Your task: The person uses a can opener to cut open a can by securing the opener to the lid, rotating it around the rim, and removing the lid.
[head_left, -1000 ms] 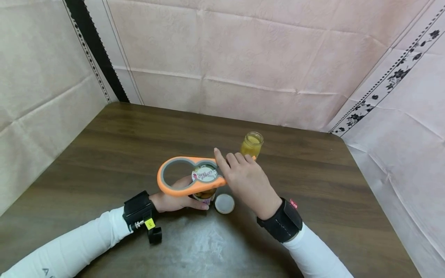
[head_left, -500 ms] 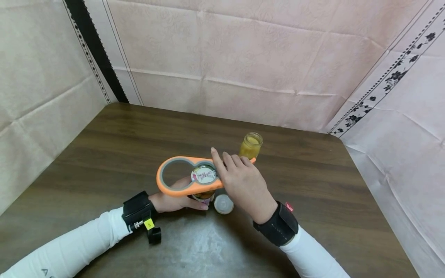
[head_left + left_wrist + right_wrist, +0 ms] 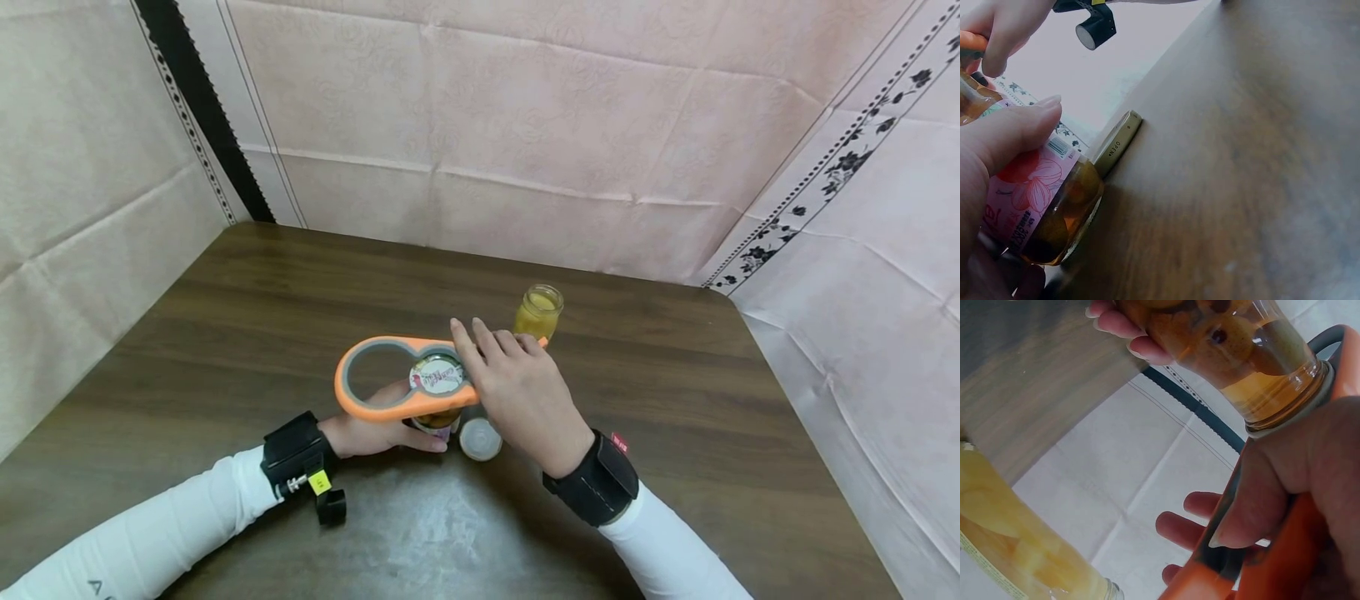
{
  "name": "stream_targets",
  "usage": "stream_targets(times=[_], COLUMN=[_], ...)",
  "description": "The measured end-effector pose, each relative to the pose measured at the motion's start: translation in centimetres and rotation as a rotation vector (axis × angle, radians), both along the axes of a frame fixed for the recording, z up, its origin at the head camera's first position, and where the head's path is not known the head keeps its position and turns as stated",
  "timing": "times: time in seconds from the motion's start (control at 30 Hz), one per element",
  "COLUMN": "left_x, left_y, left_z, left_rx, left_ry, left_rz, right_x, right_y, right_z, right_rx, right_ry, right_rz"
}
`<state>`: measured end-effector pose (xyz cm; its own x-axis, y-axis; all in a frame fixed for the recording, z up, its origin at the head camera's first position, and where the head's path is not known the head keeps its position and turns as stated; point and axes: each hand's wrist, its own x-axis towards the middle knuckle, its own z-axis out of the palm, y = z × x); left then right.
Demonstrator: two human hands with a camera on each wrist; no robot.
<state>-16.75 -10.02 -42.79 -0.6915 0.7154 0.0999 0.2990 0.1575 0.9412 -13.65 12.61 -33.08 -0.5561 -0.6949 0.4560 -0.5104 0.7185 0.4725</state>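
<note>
My left hand (image 3: 375, 435) grips a glass jar (image 3: 437, 419) of brownish round fruit from the side, low at the table. In the left wrist view the thumb lies across the jar's pink label (image 3: 1032, 187). An orange-and-grey jar opener (image 3: 411, 408) sits around the jar's printed lid (image 3: 437, 375), its wider loop reaching left over the left hand. My right hand (image 3: 525, 400) holds the opener's handle end, index and middle fingers extended. Thumb and handle show close up in the right wrist view, below the jar's lidded end. The left fingers wrap the jar's far side.
A loose round lid (image 3: 480, 439) lies right of the gripped jar; the left wrist view shows its edge. Behind the right hand stands a lidless glass jar (image 3: 538, 310) with yellow contents. The wooden table (image 3: 337, 283) ends at pale cloth hangings (image 3: 480, 142).
My right hand has shifted slightly left on the opener, and its middle finger has straightened. The left hand keeps its hold on the jar. The head view has drifted a little.
</note>
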Motion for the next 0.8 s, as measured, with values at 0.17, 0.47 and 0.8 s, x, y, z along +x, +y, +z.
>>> stream_targets(times=[0.17, 0.47, 0.8], left_x=[0.08, 0.02, -0.12], left_y=[0.06, 0.04, -0.02], left_z=[0.22, 0.24, 0.05], left_rx=[0.021, -0.005, 0.023], left_ry=[-0.019, -0.054, -0.075], left_rz=[-0.027, -0.023, -0.047], right_x=[-0.11, -0.10, -0.09], right_y=[0.02, 0.02, -0.24], right_z=[0.00, -0.17, -0.28], right_rx=[-0.018, -0.022, -0.032], right_ry=[-0.035, -0.054, -0.022], right_rz=[0.009, 0.002, -0.005])
